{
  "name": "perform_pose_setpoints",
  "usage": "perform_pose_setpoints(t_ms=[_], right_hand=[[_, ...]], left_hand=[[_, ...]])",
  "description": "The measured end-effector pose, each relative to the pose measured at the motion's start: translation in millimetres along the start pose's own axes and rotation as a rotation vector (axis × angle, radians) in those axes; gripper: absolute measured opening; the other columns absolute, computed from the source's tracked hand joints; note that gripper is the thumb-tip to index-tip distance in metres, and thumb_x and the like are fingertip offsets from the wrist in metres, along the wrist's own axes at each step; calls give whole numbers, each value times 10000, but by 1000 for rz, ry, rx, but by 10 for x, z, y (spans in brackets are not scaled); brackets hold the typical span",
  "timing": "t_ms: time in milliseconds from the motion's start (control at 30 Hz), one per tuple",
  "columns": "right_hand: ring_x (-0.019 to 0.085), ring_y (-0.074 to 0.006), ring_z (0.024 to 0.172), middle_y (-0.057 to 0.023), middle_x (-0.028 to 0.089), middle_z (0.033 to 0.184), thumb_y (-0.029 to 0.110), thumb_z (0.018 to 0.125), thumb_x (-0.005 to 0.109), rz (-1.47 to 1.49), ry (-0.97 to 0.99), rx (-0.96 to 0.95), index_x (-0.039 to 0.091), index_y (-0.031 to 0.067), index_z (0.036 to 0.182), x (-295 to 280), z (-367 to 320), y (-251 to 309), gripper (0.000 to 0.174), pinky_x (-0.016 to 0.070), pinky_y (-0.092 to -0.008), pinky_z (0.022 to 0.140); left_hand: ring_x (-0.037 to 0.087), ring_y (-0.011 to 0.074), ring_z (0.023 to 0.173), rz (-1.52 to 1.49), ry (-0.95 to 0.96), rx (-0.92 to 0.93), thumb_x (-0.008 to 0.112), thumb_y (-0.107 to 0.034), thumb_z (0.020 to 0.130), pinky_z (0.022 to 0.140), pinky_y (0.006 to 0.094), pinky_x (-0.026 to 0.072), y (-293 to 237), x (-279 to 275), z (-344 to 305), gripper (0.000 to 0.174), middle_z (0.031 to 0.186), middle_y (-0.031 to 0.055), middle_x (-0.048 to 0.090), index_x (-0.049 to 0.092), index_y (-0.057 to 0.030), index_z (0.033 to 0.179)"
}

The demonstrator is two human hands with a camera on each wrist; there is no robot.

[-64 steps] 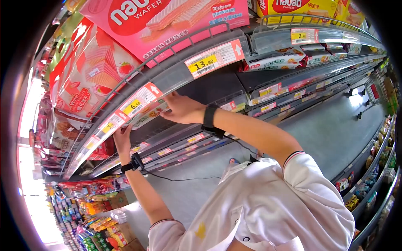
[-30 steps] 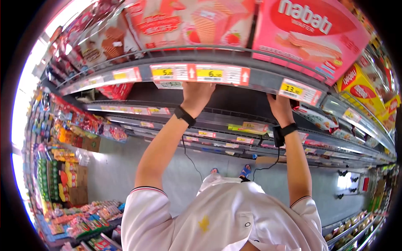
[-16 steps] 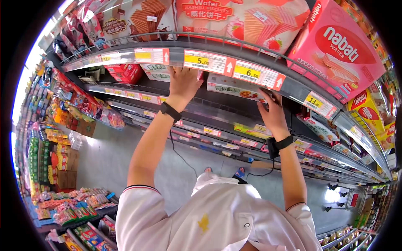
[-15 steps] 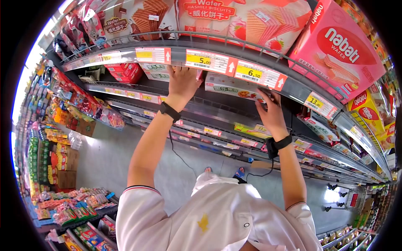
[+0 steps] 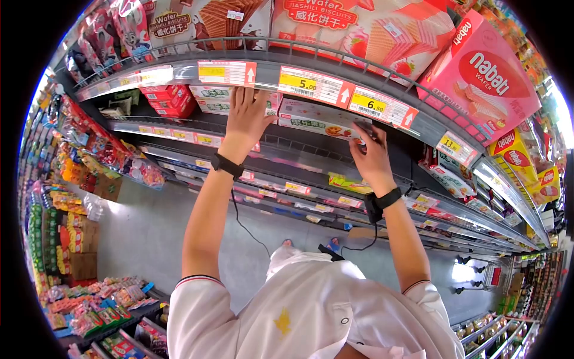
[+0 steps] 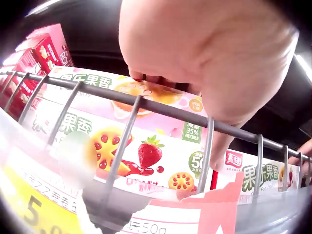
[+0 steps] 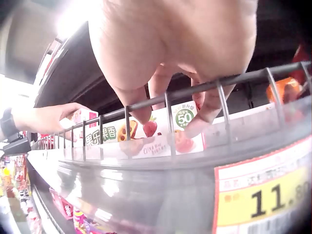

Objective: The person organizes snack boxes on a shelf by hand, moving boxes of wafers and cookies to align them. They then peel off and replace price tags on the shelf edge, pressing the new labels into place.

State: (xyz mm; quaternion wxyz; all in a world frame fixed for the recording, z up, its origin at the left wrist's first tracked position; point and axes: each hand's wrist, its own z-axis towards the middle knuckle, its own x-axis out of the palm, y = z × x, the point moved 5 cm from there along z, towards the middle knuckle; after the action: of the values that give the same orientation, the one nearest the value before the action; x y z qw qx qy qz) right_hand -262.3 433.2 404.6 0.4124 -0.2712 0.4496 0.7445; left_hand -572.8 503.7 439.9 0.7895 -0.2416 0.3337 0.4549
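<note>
In the head view my left hand (image 5: 247, 116) reaches under the upper shelf edge, fingers straight over two stacked fruit-flavoured biscuit boxes (image 5: 210, 99). The left wrist view shows the stack's printed front (image 6: 146, 151) behind the wire rail, with my thumb at its right end. Another white biscuit box (image 5: 314, 122) lies just right of the stack. My right hand (image 5: 373, 158) holds that box's right end, fingers bent round it and thumb at its front. In the right wrist view the box front (image 7: 151, 129) shows strawberry and biscuit prints, partly covered by my fingers.
A wire rail (image 6: 97, 92) runs along the shelf front. Red boxes (image 5: 169, 100) stand left of the stack, and more boxes (image 5: 451, 173) lie to the right. Above are wafer bags (image 5: 365, 36) and a pink wafer box (image 5: 481, 78). Price tags (image 5: 314, 87) line the upper edge.
The view turned from the steeply angled shelf to face it. Both hands came together at the boxes. Over the last half second the single box slid left, with my right hand at its end.
</note>
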Motion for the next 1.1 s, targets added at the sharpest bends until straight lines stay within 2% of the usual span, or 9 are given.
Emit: perform_pose_setpoints(t_ms=[167, 267, 367, 467, 500, 633, 733, 867, 1100], right_hand=[[620, -253, 1125, -167, 545, 1396, 249, 969, 753, 139, -12, -50, 600, 110, 1450, -158, 27, -15, 523, 589, -335, 860], [633, -244, 1088, -164, 624, 1313, 278, 970, 762, 101, -106, 146, 588, 29, 1413, -434, 140, -467, 537, 582, -337, 866], [676, -281, 1050, -188, 697, 1198, 326, 991, 723, 0, -77, 6, 599, -20, 1343, -635, 406, -1024, 509, 560, -375, 878], [672, -351, 1124, -236, 683, 1239, 307, 997, 694, -237, 81, 77, 602, -38, 1323, -691, 591, -1089, 484, 530, -424, 937], [634, -433, 1188, -280, 666, 1259, 291, 987, 691, -214, 61, -12, 607, -43, 1308, -656, 629, -1076, 471, 490, -462, 1006], [566, -470, 1285, -303, 620, 1348, 283, 958, 714, -222, 231, 20, 563, -35, 1376, -451, 803, -1335, 547, 460, -490, 1058], [550, -480, 1302, -288, 602, 1385, 255, 935, 728, -452, 215, -100, 507, -13, 1447, -417, 774, -1408, 618, 458, -497, 1066], [552, -466, 1310, -253, 595, 1419, 235, 902, 760, -496, 350, 12, 439, 40, 1523, -532, 677, -1201, 726, 459, -482, 1077], [641, -394, 1218, -262, 652, 1331, 224, 863, 810, -295, 292, 72, 539, -1, 1417, -628, 636, -1083, 656, 485, -429, 1037]], left_hand=[[418, 412, 1385, 19, -33, -15, 888, -252, 752, 1224, 546, 290, -4, 8, 9, 762, 1425, 164, 474, 508, -118, 1398], [411, 396, 1404, 15, -33, -47, 884, -245, 752, 1237, 539, 284, -17, 16, -2, 791, 1440, 165, 471, 494, -113, 1428], [407, 437, 1410, -4, -129, -69, 886, -233, 756, 1236, 536, 299, -82, -33, -33, 808, 1470, 196, 462, 487, -91, 1444], [398, 437, 1427, -109, -177, -143, 863, -220, 787, 1232, 538, 307, -317, -111, -100, 795, 1480, 208, 451, 471, -98, 1468], [383, 425, 1453, -129, -144, -142, 834, -220, 821, 1218, 530, 338, -426, -104, -145, 757, 1503, 197, 440, 482, -107, 1482], [327, 417, 1509, -266, -164, -41, 784, -216, 849, 1233, 524, 326, -774, 14, -257, 594, 1589, 184, 400, 595, -97, 1400], [404, 388, 1468, -190, -240, -63, 739, -238, 888, 1216, 519, 351, -815, 24, -308, 513, 1545, 169, 477, 621, -110, 1372], [484, 341, 1408, -256, -206, -87, 696, -226, 942, 1200, 501, 369, -761, 236, -380, 462, 1459, 126, 568, 613, -140, 1388], [518, 311, 1380, -256, -176, -124, 651, -214, 965, 1209, 510, 345, -795, 175, -394, 388, 1399, 123, 616, 627, -136, 1345]])
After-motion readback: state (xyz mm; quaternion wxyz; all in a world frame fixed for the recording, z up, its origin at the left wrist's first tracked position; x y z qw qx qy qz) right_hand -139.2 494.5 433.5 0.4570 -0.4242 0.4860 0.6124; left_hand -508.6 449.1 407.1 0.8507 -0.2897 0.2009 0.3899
